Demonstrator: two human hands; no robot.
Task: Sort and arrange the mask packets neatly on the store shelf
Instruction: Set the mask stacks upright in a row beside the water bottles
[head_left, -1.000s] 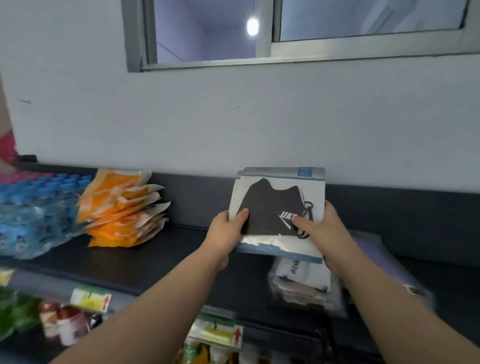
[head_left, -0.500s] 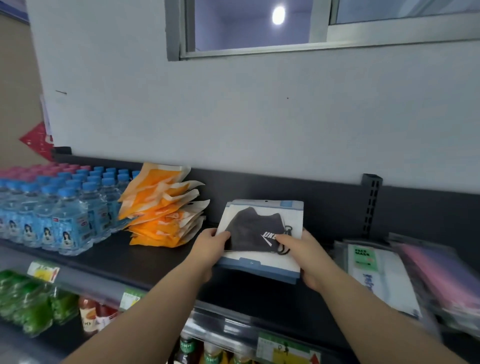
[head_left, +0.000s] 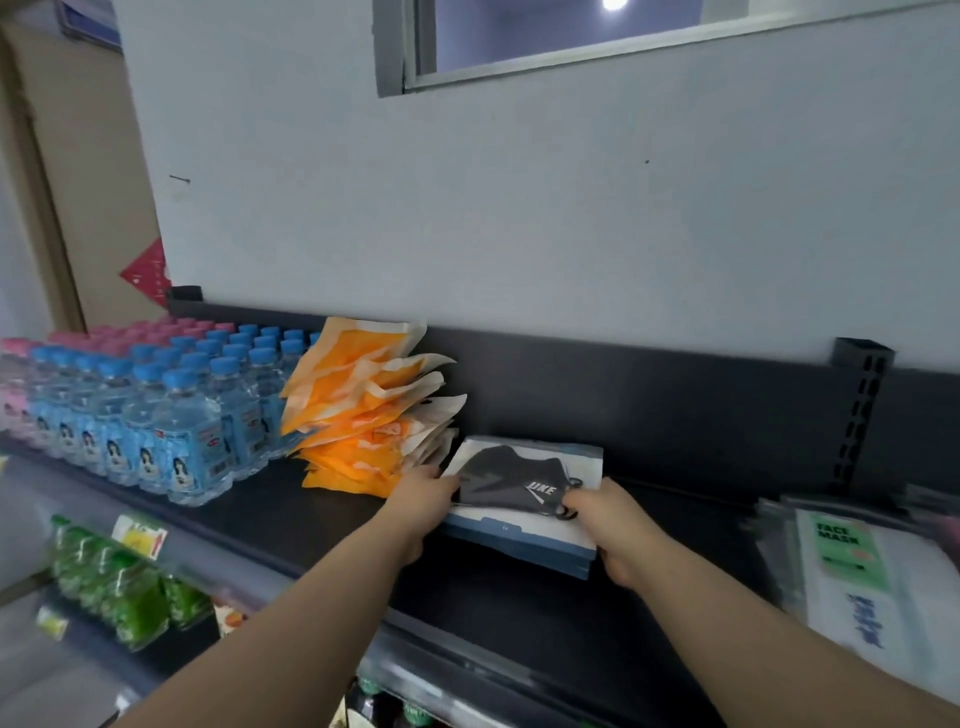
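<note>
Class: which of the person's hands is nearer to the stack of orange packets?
Left. The left hand grips the left edge of the black mask packets, right beside the orange packets. The right hand holds the stack's far right corner, away from them.

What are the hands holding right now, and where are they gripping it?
A stack of black mask packets: the left hand grips its left edge and the right hand its right front corner, beside the orange packets.
</note>
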